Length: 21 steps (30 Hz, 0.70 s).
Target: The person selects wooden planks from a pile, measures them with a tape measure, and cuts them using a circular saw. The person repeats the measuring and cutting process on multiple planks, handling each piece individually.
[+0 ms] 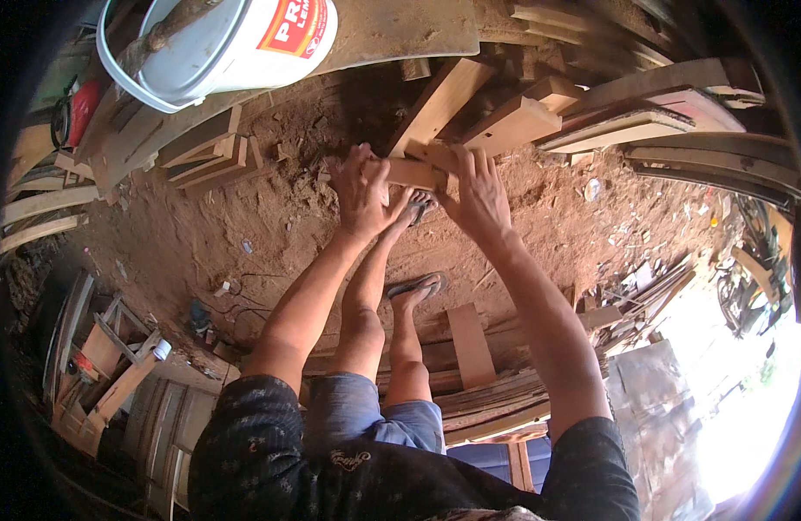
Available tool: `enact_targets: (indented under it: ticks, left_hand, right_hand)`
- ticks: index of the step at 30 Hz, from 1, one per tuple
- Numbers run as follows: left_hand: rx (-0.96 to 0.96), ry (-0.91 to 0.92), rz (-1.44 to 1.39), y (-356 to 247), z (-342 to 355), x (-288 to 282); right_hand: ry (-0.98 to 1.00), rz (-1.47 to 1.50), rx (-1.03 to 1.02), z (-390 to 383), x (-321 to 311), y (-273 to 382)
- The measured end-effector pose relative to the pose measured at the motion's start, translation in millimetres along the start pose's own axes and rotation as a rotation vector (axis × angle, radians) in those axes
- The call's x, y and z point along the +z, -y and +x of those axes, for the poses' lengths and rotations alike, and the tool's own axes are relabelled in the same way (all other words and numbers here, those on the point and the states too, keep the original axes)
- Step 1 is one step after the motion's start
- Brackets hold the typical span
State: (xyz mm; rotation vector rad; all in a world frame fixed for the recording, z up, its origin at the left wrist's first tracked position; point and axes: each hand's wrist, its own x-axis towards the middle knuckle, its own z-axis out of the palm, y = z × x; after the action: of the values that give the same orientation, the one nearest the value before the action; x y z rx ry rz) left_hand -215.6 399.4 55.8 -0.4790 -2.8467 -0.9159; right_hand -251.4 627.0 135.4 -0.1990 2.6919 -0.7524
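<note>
A short light-brown wooden block (413, 173) is held crosswise in front of me, above the dirt floor. My left hand (363, 198) is closed round its left end, thumb low and fingers bent over the top. At the other end, my right hand (479, 195) grips the block with the thumb underneath; the fingers' far side is hidden. Just beyond the block, a longer wooden board (441, 102) slants up and away, and a thick timber piece (515, 124) lies to its right.
A white bucket (244, 52) stands on a wooden bench top (405, 39) at the far left. Stacked boards (626, 130) lie at the right, and more cut pieces (211, 152) at the left. My sandalled foot (415, 286) rests on the dirt floor (539, 230), among wood scraps.
</note>
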Motion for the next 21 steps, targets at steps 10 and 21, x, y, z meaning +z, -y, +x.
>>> enact_targets:
  ticks: [10,21]
  left_hand:
    - [0.321,0.285,-0.22,16,-43,-39]
    - [0.27,0.34,-0.227,52,-34,-56]
  right_hand:
    - [0.225,-0.339,0.103,-46,-10,43]
    - [0.232,-0.165,0.097,-8,25,59]
